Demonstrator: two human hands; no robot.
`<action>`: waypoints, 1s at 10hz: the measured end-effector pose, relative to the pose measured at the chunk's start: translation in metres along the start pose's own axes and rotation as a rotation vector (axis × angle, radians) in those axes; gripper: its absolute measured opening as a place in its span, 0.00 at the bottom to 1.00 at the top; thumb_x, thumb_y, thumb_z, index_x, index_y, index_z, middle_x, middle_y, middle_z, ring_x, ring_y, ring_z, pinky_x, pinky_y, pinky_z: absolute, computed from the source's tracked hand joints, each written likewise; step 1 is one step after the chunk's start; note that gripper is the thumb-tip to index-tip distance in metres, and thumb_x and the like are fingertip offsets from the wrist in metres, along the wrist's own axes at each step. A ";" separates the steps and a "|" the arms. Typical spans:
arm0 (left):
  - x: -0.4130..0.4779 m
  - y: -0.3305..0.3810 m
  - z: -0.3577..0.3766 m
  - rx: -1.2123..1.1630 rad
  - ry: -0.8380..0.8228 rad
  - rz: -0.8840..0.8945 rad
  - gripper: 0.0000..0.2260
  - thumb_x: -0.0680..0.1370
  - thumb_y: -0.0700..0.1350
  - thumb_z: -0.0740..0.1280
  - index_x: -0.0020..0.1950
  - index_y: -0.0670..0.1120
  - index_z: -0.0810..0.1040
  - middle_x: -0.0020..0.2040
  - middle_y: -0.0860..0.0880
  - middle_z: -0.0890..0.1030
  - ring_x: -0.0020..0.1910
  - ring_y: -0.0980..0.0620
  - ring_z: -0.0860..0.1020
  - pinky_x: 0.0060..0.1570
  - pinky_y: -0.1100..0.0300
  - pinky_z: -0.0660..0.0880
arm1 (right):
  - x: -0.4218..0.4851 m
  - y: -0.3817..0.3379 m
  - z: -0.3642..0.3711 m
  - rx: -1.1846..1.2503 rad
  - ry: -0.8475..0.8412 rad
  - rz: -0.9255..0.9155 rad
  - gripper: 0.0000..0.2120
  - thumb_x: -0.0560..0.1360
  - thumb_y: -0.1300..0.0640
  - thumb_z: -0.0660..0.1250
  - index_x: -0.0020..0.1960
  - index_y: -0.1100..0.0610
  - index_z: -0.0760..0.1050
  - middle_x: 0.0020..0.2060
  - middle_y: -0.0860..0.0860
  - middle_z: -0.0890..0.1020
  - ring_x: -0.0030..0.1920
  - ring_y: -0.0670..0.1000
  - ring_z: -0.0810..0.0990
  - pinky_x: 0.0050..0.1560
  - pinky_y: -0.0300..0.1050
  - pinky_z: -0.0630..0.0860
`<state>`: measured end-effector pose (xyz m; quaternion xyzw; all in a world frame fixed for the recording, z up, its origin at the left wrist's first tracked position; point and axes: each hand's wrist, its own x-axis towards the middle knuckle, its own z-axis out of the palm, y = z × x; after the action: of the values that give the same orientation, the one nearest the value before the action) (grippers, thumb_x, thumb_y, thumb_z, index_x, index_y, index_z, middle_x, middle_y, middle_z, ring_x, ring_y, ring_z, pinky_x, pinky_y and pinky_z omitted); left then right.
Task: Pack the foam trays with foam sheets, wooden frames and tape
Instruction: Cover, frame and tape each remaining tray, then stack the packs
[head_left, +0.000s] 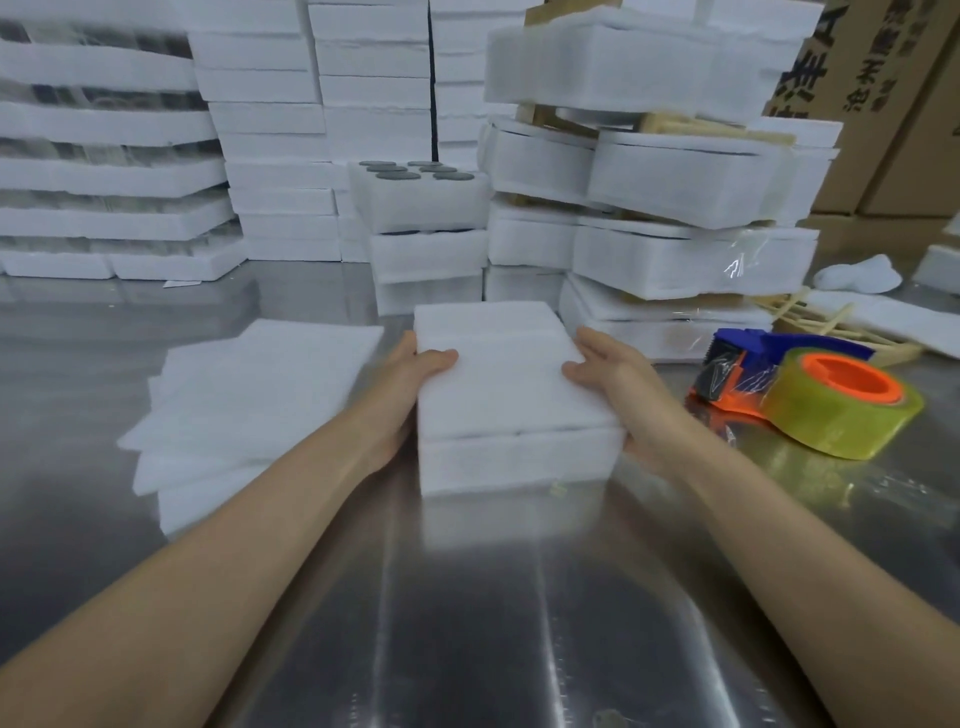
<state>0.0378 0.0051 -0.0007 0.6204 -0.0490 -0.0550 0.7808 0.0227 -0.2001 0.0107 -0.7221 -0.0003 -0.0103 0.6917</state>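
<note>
A white foam tray pack (506, 395), a sheet lying on top of it, sits on the steel table in front of me. My left hand (410, 379) grips its left side, thumb hooked over the top edge. My right hand (618, 384) grips the right side, thumb on top. A pile of loose foam sheets (249, 395) lies just to the left. An orange and blue tape dispenser (810, 395) with a yellowish tape roll lies to the right. Wooden frames (810, 317) rest at the far right.
Stacks of packed foam trays (675, 208) rise behind and to the right, one open tray with round dark items (421, 197) behind the pack. More foam stacks (104, 171) fill the far left. Cardboard boxes (883, 104) stand at the back right. The steel table (467, 623) reflects light.
</note>
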 end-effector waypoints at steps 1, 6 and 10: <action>0.002 0.000 -0.002 -0.020 0.009 0.007 0.15 0.79 0.39 0.63 0.66 0.44 0.74 0.58 0.46 0.82 0.55 0.48 0.82 0.49 0.58 0.79 | 0.000 0.002 0.000 0.011 -0.095 0.027 0.10 0.78 0.66 0.59 0.53 0.57 0.77 0.43 0.45 0.86 0.44 0.47 0.85 0.52 0.44 0.79; -0.002 -0.004 -0.005 -0.018 -0.010 0.002 0.14 0.79 0.41 0.64 0.66 0.46 0.74 0.57 0.49 0.83 0.53 0.51 0.83 0.44 0.61 0.79 | 0.000 -0.019 -0.014 -0.327 0.142 -0.163 0.11 0.76 0.67 0.59 0.52 0.55 0.75 0.48 0.52 0.81 0.50 0.53 0.80 0.59 0.52 0.75; -0.004 0.002 -0.002 -0.051 0.031 -0.018 0.14 0.78 0.39 0.65 0.63 0.44 0.76 0.55 0.47 0.84 0.53 0.48 0.83 0.45 0.59 0.80 | -0.005 -0.012 -0.170 -0.643 0.933 0.311 0.24 0.73 0.50 0.70 0.62 0.64 0.72 0.59 0.65 0.76 0.60 0.66 0.74 0.58 0.61 0.74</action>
<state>0.0345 0.0080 0.0005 0.6015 -0.0299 -0.0537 0.7965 0.0151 -0.3696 0.0295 -0.8065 0.4131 -0.2249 0.3583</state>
